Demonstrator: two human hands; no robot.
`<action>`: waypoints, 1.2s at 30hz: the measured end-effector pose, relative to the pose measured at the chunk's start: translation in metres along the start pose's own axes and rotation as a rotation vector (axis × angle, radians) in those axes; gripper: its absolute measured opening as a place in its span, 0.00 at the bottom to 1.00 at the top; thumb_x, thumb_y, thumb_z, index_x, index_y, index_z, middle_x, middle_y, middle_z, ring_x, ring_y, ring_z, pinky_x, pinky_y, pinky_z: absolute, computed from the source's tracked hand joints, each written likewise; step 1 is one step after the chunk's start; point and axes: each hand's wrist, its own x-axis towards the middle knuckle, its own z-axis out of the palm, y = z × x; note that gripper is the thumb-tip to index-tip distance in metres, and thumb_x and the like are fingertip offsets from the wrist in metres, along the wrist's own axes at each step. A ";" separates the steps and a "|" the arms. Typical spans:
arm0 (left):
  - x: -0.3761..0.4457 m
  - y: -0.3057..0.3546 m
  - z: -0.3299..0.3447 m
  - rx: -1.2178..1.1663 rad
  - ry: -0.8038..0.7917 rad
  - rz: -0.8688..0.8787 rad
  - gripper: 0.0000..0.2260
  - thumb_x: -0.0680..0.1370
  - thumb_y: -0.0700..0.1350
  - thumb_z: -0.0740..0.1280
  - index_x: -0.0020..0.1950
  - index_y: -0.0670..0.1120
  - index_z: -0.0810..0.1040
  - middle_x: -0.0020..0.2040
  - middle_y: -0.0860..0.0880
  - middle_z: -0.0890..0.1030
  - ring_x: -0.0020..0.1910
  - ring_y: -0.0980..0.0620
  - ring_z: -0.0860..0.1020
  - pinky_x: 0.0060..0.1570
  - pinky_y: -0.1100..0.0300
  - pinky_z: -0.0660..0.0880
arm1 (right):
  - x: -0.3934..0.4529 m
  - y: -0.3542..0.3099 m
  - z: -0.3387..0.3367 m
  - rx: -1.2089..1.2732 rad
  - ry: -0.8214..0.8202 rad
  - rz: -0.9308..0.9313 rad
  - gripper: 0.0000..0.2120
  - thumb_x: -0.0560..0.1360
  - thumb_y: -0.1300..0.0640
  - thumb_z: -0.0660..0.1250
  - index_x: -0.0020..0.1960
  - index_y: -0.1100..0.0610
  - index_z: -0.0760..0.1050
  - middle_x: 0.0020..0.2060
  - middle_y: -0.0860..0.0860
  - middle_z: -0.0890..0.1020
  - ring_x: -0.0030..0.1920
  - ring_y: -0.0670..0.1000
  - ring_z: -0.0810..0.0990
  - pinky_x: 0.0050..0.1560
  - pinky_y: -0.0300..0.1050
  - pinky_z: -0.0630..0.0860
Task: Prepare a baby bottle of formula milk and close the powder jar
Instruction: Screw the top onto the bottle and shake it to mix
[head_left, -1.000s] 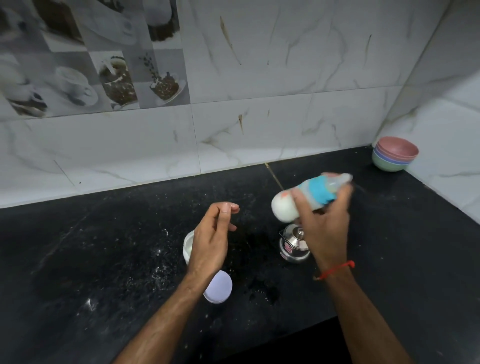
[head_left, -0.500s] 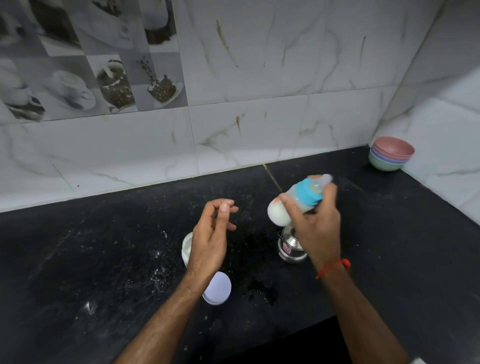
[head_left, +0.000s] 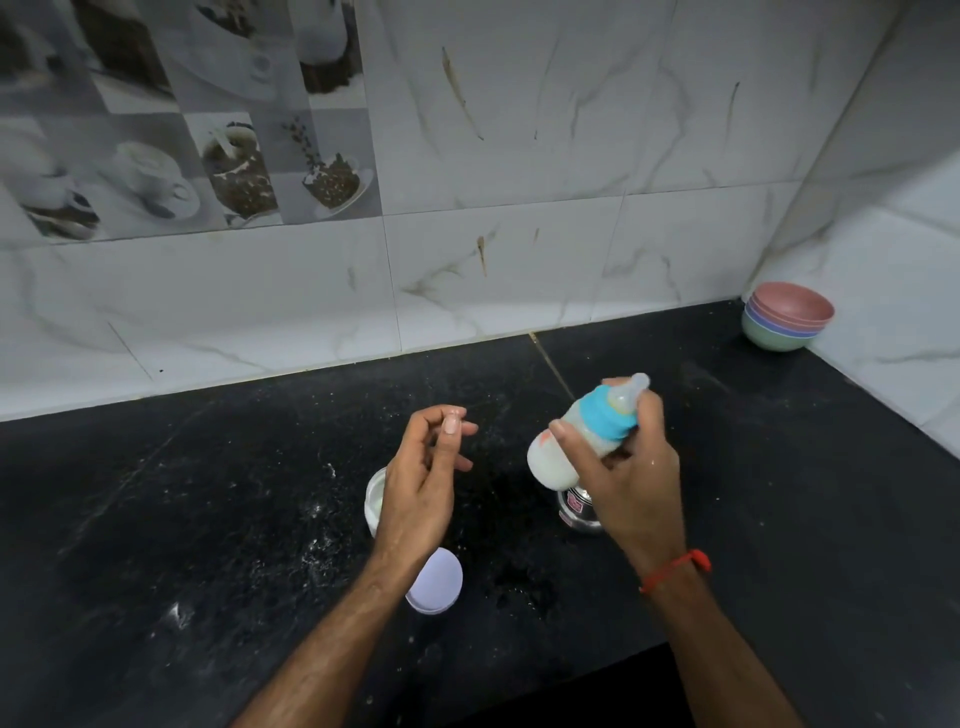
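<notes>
Here the right hand pinches the baby bottle, light and probably slick; left hand hangs loose, empty.

Dim, even indoor light with a cool cast; shadows are soft and faint on the black counter. The marble wall tiles carry a dull sheen. Wide-angle bending curves tile lines near the edges. The baby bottle looks slightly motion-blurred.

Stacked pastel bowls sit in the black counter's far corner, by marble wall tiles.
</notes>
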 end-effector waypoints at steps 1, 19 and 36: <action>0.000 0.000 0.000 0.004 -0.003 0.002 0.16 0.82 0.59 0.59 0.63 0.53 0.78 0.54 0.58 0.86 0.43 0.54 0.85 0.41 0.64 0.74 | -0.002 0.000 -0.001 0.008 -0.001 -0.019 0.26 0.71 0.45 0.78 0.61 0.50 0.68 0.53 0.37 0.79 0.52 0.40 0.83 0.50 0.41 0.84; 0.002 -0.003 0.000 0.016 0.000 0.005 0.15 0.85 0.58 0.56 0.62 0.54 0.78 0.55 0.56 0.86 0.43 0.53 0.85 0.41 0.60 0.74 | 0.012 0.010 -0.007 -0.061 -0.129 0.058 0.26 0.70 0.52 0.80 0.60 0.52 0.69 0.50 0.45 0.82 0.49 0.43 0.84 0.46 0.36 0.82; 0.001 -0.003 0.000 0.001 0.010 0.003 0.15 0.84 0.58 0.56 0.61 0.54 0.78 0.55 0.56 0.86 0.44 0.52 0.85 0.41 0.61 0.74 | 0.011 -0.002 -0.010 -0.123 -0.316 0.054 0.25 0.69 0.52 0.81 0.59 0.53 0.71 0.49 0.48 0.83 0.45 0.46 0.86 0.35 0.48 0.85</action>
